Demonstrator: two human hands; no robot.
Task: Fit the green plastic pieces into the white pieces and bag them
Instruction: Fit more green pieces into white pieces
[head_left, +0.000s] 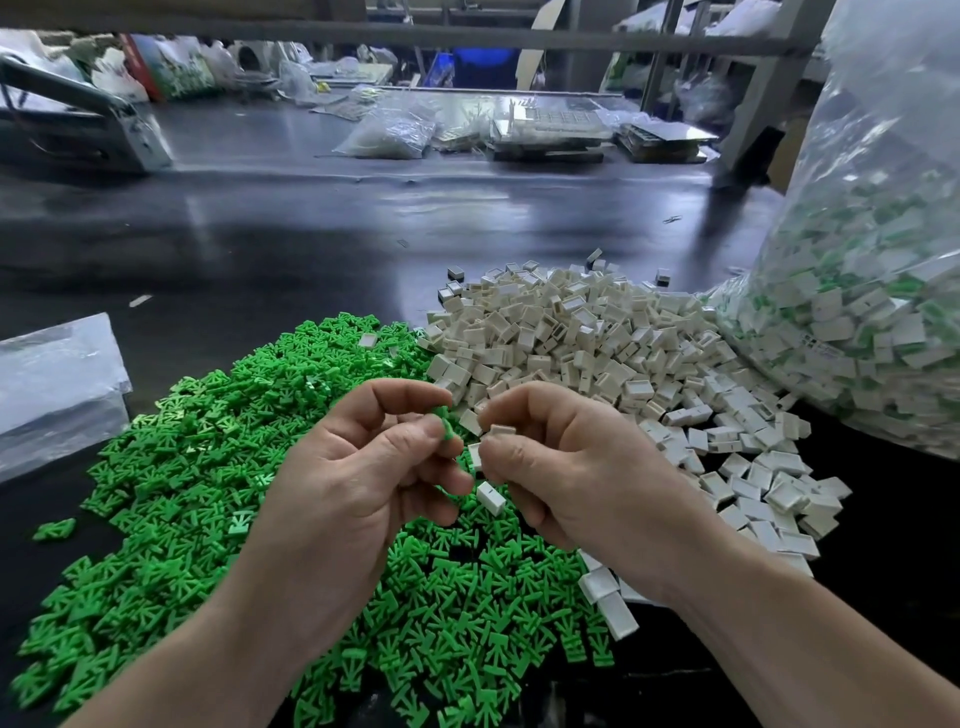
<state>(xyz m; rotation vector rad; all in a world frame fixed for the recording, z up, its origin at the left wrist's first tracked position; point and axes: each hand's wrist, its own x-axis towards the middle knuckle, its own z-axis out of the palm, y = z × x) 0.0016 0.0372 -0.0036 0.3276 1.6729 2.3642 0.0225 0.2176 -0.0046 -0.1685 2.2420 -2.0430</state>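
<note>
**Two bare hands bring a green piece up to a white piece above sorted heaps**

At centre, a small green piece (444, 423) with fanned prongs is pinched between the thumb and curled forefinger of the left hand (363, 467). Just beside it, not yet joined, a small boxy white piece (501, 431) is pinched in the curled fingertips of the right hand (566, 467). One or two more white pieces show below that hand's fingers; whether they are held or lying loose cannot be told.

Both parts look very light, stiff and smooth, so they are likely to slip or flick away if squeezed off-centre. The green prongs look thin and could probably bend. The flat outer faces seem the safest place to hold the white piece, leaving its open end free.

Under the hands, a green heap (208, 441) spreads to the left and a white heap (571, 332) to the right, touching in the middle. A tall clear bag (857, 286) at far right holds white and green pieces together.

Everything rests on a dark, glossy counter (260, 234). Flat plastic bags (52, 374) lie at the left edge. Beyond, the workshop is cluttered with more bags, trays (545, 130) and grey metal rails (467, 39).
</note>
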